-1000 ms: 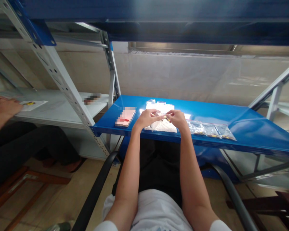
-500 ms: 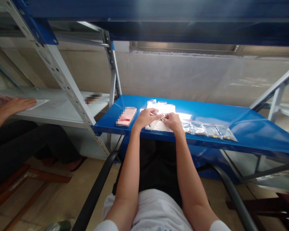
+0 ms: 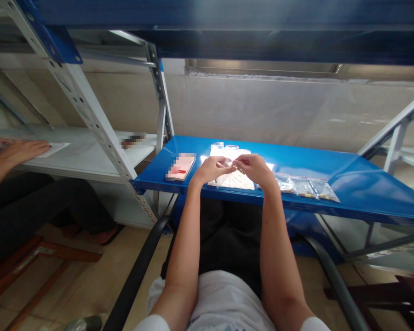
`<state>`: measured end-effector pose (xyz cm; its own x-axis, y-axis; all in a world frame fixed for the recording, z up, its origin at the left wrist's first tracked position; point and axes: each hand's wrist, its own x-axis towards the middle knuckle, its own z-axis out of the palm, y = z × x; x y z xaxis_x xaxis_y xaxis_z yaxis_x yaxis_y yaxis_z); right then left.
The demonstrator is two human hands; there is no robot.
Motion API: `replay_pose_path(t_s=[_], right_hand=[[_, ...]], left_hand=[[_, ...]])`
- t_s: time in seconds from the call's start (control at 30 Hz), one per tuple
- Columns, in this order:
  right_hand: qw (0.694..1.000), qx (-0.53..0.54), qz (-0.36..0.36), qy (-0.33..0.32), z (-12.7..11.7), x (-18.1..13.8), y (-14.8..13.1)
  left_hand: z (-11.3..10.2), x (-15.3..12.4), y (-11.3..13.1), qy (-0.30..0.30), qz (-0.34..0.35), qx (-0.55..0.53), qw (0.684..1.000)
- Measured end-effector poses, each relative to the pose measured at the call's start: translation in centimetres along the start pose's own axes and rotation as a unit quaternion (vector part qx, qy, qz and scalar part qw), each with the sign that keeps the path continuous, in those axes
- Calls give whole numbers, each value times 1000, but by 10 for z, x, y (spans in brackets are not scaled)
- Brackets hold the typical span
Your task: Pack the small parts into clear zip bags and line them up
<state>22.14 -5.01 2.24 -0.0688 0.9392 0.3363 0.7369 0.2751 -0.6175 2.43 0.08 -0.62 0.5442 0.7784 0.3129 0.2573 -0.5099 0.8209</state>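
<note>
Both hands meet over a white cloth or paper sheet (image 3: 236, 181) on the blue shelf. My left hand (image 3: 209, 170) is closed around what looks like a small clear plastic bag (image 3: 228, 162), with the thumb stretched toward the right fingers. My right hand (image 3: 254, 168) is bent over the same spot, its fingertips pinched against the bag's edge; what they grip is too small to make out. Small brass-coloured bits show just under the right fingers. More flat clear bags (image 3: 219, 145) lie at the sheet's far edge.
Several filled zip bags (image 3: 305, 187) with yellowish pieces lie in a row along the front edge of the blue shelf (image 3: 362, 184). A pink box or pad (image 3: 182, 168) rests at left. A co-worker's hands (image 3: 27, 149) are on the grey shelf beyond the upright post (image 3: 89, 110).
My right hand has risen slightly and turned inward over the left fingertips. A whitish clear piece now shows between the hands. The co-worker's second hand has come into clearer view.
</note>
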Motion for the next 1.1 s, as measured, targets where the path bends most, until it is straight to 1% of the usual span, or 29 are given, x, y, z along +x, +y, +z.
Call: replay_pose_path(t_s=[0.03, 0.1, 0.2, 0.27, 0.33, 0.43, 0.53, 0.67, 0.9, 0.97, 1.1], right_hand=[[1000, 6, -6, -9, 0, -1, -1], [1000, 21, -9, -7, 0, -1, -1], [999, 32, 13, 31, -1, 1, 5], [997, 9, 43, 59, 1, 3, 13], [993, -33, 86, 72, 5, 5, 25], [981, -97, 154, 63, 17, 8, 45], [972, -134, 183, 61, 29, 9, 58], [968, -144, 199, 55, 37, 10, 62], [967, -156, 200, 32, 36, 10, 59], [967, -162, 196, 22, 35, 10, 59], [970, -177, 163, 10, 29, 10, 58]], left_hand=[[0, 0, 0, -3, 3, -2, 1000], [0, 0, 1, -6, 6, -4, 1000], [0, 0, 0, 6, 6, 2, 1000], [0, 0, -1, 14, -1, 2, 1000], [1, 0, -1, 16, -8, -1, 1000], [1, 0, -2, 19, -9, 0, 1000], [1, 0, -2, 26, -9, 6, 1000], [0, -1, 0, 33, -12, 9, 999], [0, -1, -2, 38, -11, 11, 999], [1, 0, -4, 32, -13, 9, 999], [1, 1, -6, 27, -10, 0, 1000]])
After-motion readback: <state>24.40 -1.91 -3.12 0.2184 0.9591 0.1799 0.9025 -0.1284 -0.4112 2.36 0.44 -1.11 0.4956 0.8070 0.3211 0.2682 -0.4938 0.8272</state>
